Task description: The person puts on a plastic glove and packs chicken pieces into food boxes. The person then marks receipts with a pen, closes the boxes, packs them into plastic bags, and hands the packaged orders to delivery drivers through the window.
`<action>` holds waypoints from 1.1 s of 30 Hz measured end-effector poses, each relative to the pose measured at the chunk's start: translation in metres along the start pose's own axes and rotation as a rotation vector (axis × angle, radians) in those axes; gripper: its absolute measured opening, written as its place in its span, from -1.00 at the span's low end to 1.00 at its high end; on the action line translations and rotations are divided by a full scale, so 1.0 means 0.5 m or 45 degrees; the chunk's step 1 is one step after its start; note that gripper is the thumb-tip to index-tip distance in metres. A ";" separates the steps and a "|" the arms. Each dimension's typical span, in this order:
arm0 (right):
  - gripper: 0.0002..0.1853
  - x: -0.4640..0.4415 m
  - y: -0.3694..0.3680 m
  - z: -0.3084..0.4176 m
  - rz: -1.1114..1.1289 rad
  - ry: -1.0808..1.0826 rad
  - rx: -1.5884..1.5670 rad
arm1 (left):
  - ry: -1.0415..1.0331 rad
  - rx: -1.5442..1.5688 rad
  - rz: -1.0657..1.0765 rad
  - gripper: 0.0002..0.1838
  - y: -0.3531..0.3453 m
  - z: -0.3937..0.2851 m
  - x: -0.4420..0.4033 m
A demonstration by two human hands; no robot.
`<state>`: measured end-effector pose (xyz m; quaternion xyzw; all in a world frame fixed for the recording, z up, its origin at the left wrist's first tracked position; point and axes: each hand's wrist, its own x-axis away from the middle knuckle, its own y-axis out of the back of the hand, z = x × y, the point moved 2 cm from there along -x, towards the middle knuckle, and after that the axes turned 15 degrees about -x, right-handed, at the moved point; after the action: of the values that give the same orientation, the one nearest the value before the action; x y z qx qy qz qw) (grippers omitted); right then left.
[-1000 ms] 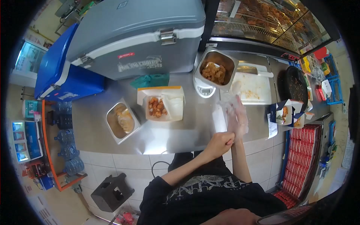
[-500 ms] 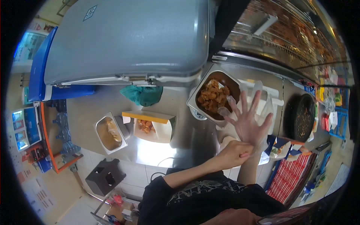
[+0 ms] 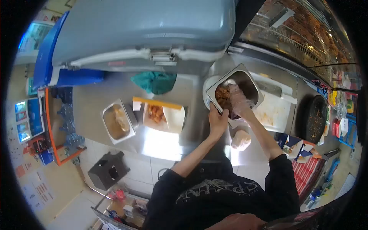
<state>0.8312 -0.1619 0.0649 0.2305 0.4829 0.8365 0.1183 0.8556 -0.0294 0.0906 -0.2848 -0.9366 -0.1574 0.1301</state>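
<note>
A deep metal pan (image 3: 255, 89) with browned, crumbly-looking pieces of fried chicken (image 3: 222, 95) in it stands on the counter, turned at an angle. My left hand (image 3: 219, 119) has its fingers closed on the near rim of this pan. Inside the pan is my right hand (image 3: 239, 101), in a clear plastic glove, reaching down among the chicken. Its fingertips are blurred and partly hidden, so their grip does not show. To the left, an open paper box (image 3: 174, 119) with a yellow edge holds orange-brown pieces.
Farther left sits a smaller metal pan (image 3: 132, 132) of light brown liquid with a utensil in it. A green cloth (image 3: 154, 82) lies below the big grey case (image 3: 145, 27). On the right are a white tray (image 3: 272, 115) and a black round pan (image 3: 312, 119).
The gloved right hand has gone from spread above the counter down into the pan. My left hand has let go of the right wrist and taken the pan's rim. The pan has turned.
</note>
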 end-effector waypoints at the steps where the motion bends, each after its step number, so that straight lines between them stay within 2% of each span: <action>1: -0.28 0.032 0.000 0.014 0.105 -0.241 -0.208 | 0.012 0.018 -0.003 -0.55 0.024 -0.002 0.023; 3: -0.24 0.102 0.031 0.062 0.219 -0.492 -0.416 | -0.078 -0.295 0.043 -0.57 0.080 0.008 0.088; 5: -0.22 0.164 0.079 0.124 0.289 -0.520 -0.992 | -0.059 -0.238 0.011 -0.60 0.145 0.025 0.145; 7: -0.12 0.230 0.041 0.166 0.439 -0.388 -1.045 | -0.037 -0.009 0.068 -0.61 0.197 0.072 0.191; 9: -0.06 0.262 -0.048 0.255 0.204 0.024 -0.092 | -0.016 -0.002 0.093 -0.60 0.234 0.107 0.228; 10: -0.19 0.279 -0.122 0.270 0.406 -0.262 -0.127 | -0.001 -0.082 0.119 -0.59 0.248 0.117 0.251; 11: -0.19 0.287 -0.193 0.254 0.409 -0.258 -0.124 | 0.011 -0.160 0.140 -0.59 0.260 0.128 0.269; 13: -0.27 0.318 -0.307 0.240 0.215 -0.092 -0.006 | -0.001 -0.132 0.116 -0.61 0.300 0.172 0.298; 14: -0.32 0.307 -0.244 0.293 0.353 -0.265 -0.228 | 0.012 -0.168 0.117 -0.61 0.321 0.194 0.300; 15: -0.30 0.303 -0.274 0.275 0.334 -0.384 -0.336 | 0.027 -0.189 0.116 -0.62 0.335 0.210 0.301; 17: -0.10 0.312 -0.257 0.254 0.198 -0.089 -0.613 | 0.077 -0.146 0.150 -0.64 0.365 0.233 0.299; 19: -0.13 0.348 -0.276 0.258 0.369 -0.386 -1.309 | -0.090 -0.059 0.167 -0.65 0.395 0.243 0.293; 20: -0.13 0.359 -0.244 0.312 0.203 -0.329 -0.897 | 0.061 -0.059 0.360 -0.53 0.409 0.256 0.295; 21: -0.13 0.363 -0.237 0.366 0.036 -0.271 -0.492 | 0.066 -0.051 0.376 -0.53 0.415 0.264 0.306; 22: -0.23 0.339 -0.270 0.403 0.227 -0.681 -0.299 | -0.051 -0.097 0.339 -0.56 0.414 0.264 0.311; 23: -0.41 0.356 -0.373 0.372 -0.206 -0.239 0.070 | -0.164 -0.137 0.296 -0.58 0.415 0.265 0.314; 25: -0.54 0.329 -0.360 0.387 0.104 -0.449 -0.006 | -0.153 -0.110 0.316 -0.59 0.425 0.280 0.314; 27: -0.34 0.331 -0.341 0.328 0.064 -0.347 -0.416 | -0.162 -0.092 0.360 -0.61 0.441 0.294 0.316; 28: -0.38 0.326 -0.277 0.356 0.110 -0.413 -0.734 | -0.116 0.026 0.378 -0.61 0.443 0.303 0.310; 29: -0.38 0.327 -0.254 0.370 0.110 -0.398 -0.705 | -0.127 0.052 0.362 -0.61 0.447 0.303 0.298; 31: -0.37 0.353 -0.241 0.397 0.115 -0.672 -1.492 | -0.138 0.000 0.421 -0.61 0.455 0.312 0.294; 32: -0.30 0.334 -0.241 0.439 0.028 -0.397 -0.407 | -0.175 0.011 0.431 -0.61 0.454 0.314 0.293; 33: -0.29 0.347 -0.347 0.402 -0.364 0.045 -0.002 | -0.170 0.012 0.443 -0.61 0.458 0.314 0.299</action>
<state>0.7770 0.1500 0.0484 0.1444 0.5121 0.8154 0.2280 0.8428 0.2830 0.0470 -0.4517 -0.8805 -0.1090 0.0942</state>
